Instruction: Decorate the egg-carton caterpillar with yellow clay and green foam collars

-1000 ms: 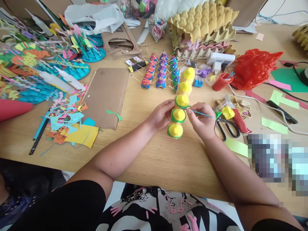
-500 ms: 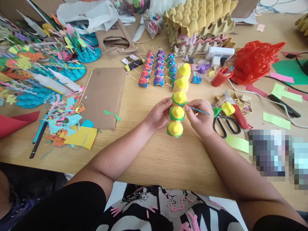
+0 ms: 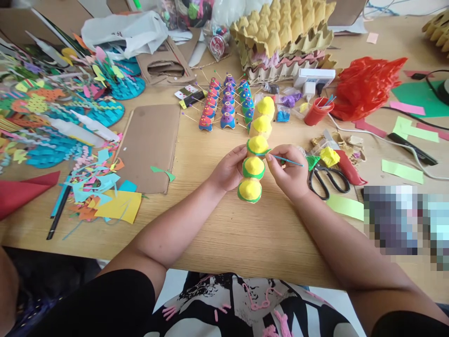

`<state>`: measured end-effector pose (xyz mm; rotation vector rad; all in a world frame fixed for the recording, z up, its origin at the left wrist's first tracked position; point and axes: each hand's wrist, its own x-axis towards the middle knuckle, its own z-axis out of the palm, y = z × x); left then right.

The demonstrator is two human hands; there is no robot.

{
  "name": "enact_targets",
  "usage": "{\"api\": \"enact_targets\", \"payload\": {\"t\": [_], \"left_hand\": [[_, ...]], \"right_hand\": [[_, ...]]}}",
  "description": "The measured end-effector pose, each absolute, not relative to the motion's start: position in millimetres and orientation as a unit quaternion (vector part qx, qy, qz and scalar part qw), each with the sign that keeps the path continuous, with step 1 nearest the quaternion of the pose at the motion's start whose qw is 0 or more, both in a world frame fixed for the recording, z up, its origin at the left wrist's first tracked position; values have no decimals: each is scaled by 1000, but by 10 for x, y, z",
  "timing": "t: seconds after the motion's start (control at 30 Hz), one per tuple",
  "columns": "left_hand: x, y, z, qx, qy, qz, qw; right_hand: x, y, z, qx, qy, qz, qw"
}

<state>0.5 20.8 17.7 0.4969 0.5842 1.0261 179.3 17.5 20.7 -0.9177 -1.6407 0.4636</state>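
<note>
My left hand (image 3: 227,169) grips the side of an egg-carton strip (image 3: 253,167), its row of bumps topped with yellow, clay-like caps. Green edging runs around the lower bumps nearest me. Between the thumb and fingers of my right hand (image 3: 290,172) is a thin blue stick (image 3: 289,161), its tip against the green edge of the middle bump. The far bumps show bare carton below their yellow caps. Beyond the strip stand three decorated carton strips, one red and blue (image 3: 211,100), one purple (image 3: 228,102) and one blue and green (image 3: 247,105), with pins sticking out.
Black-handled scissors (image 3: 321,180), a yellow clay lump (image 3: 329,157) and a green one (image 3: 312,162) lie right of my right hand. Behind them is a red cup (image 3: 318,112) of sticks. Cardboard (image 3: 149,147) and paper scraps (image 3: 119,206) lie left; egg trays (image 3: 280,32) are stacked behind.
The whole view has shifted slightly. Both hands keep the same hold on the strip and the stick, and the stick's tip stays by the middle bump.
</note>
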Motion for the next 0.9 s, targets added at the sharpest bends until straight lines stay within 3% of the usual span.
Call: {"api": "enact_targets", "payload": {"t": [0.27, 0.9], "left_hand": [[-2, 185, 200, 260, 276, 458, 804], [8, 157, 342, 230, 326, 430, 810]], "right_hand": [[1776, 157, 225, -408, -673, 249, 565], [1777, 175, 230, -403, -674, 229, 575]]}}
